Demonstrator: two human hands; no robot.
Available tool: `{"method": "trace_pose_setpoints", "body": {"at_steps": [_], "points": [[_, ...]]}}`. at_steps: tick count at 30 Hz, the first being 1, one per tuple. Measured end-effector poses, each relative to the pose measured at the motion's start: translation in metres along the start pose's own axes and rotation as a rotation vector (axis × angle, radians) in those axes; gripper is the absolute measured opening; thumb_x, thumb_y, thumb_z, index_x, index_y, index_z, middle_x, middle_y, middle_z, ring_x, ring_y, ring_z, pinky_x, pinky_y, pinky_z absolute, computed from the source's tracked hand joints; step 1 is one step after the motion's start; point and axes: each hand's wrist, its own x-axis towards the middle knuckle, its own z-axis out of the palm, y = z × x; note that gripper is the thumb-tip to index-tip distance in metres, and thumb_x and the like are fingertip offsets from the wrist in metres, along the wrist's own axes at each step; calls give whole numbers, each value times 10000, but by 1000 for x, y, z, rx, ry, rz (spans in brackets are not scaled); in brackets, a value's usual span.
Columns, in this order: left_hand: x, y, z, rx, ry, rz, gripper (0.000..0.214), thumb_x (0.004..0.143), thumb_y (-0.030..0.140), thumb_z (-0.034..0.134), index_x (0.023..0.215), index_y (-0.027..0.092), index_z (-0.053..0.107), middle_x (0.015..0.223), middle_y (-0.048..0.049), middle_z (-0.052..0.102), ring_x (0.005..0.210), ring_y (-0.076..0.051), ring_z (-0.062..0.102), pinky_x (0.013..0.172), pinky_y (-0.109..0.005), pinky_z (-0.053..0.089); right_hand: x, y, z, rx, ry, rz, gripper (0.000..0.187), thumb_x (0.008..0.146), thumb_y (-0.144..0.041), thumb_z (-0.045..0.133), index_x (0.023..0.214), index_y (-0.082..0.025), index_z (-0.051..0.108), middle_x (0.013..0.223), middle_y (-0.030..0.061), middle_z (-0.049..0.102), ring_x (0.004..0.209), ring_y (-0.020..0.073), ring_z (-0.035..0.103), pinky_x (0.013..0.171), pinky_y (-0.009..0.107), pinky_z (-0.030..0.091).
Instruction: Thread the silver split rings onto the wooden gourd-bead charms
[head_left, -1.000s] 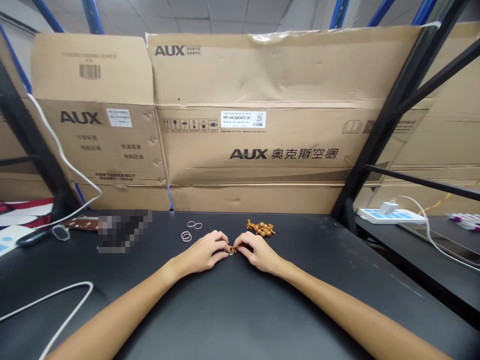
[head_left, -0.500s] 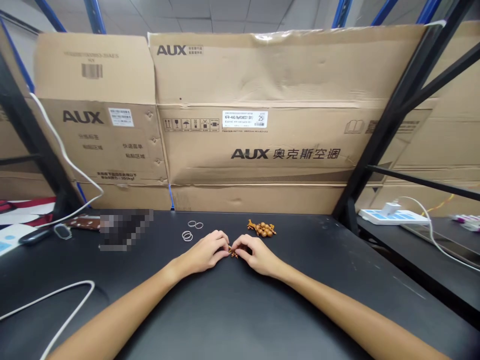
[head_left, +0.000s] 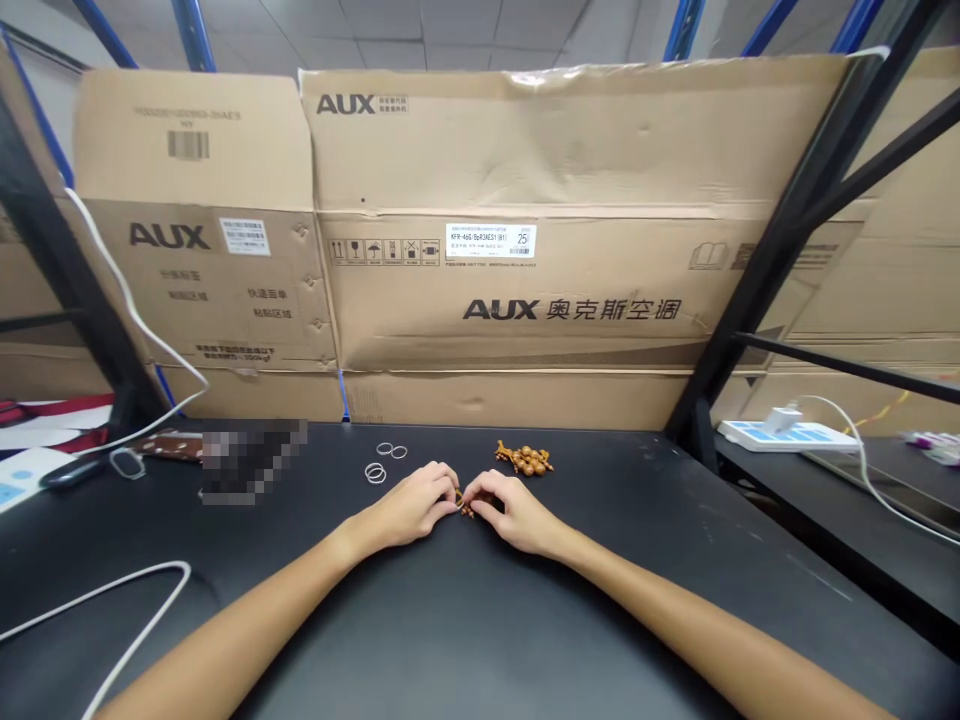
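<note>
My left hand (head_left: 407, 506) and my right hand (head_left: 512, 513) meet at the middle of a black table (head_left: 480, 610). Their fingertips pinch a small brown beaded piece (head_left: 463, 504) with a thin ring at it, mostly hidden by my fingers. Just beyond my right hand lies a cluster of amber-brown wooden beads (head_left: 524, 459). Left of my left hand are loose metal rings (head_left: 376, 473) and a smaller pair of thin rings (head_left: 391, 451). Neither hand touches them.
Large AUX cardboard boxes (head_left: 495, 240) stand along the table's far edge. A black shelf post (head_left: 757, 250) rises at the right, beside a power strip (head_left: 787, 436). A white cable (head_left: 97, 600) lies at the near left, and a studded brown strap (head_left: 169, 445) lies at the far left.
The view has drifted slightly. My hands remain together on the small beaded piece, and their fingers have shifted only a little.
</note>
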Motion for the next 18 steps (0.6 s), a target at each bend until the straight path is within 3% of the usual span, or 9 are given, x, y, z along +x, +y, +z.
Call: {"method": "trace_pose_setpoints", "body": {"at_steps": [4,9,11,15,18], "points": [[-1,-1,0,2,12,-7,141,923,225,441,824,193,536,1000,-54,554,921,-180,521,839,-312,447,0,1,1,-25,18,-1,127,879,-151,491,899,-212,601,842,19,639,809,166,554,737,293,447],[-2,1,-1,54,49,-25,114,914,263,461,876,200,548,951,-47,564,885,-185,525,807,-314,442,1,4,-2,-197,171,-20,62,839,-210,571,899,-198,586,906,53,608,879,196,532,810,339,436],[-2,4,0,127,57,-30,139,909,296,476,841,197,546,880,-38,569,827,-184,529,776,-316,434,0,3,-3,-257,192,-21,76,854,-258,561,819,-193,582,829,49,603,813,191,539,777,333,439],[-2,10,4,256,2,-9,267,924,346,450,732,190,550,733,-23,565,719,-175,537,729,-313,422,-2,2,-3,-301,58,-20,275,890,-303,506,641,-194,555,629,18,566,611,154,521,643,292,440],[-2,9,7,285,43,-54,250,925,387,448,899,190,600,909,-60,619,873,-208,563,808,-343,428,-2,4,-2,-342,14,-64,152,879,-298,528,860,-194,637,882,70,648,840,200,582,790,338,464]]}}
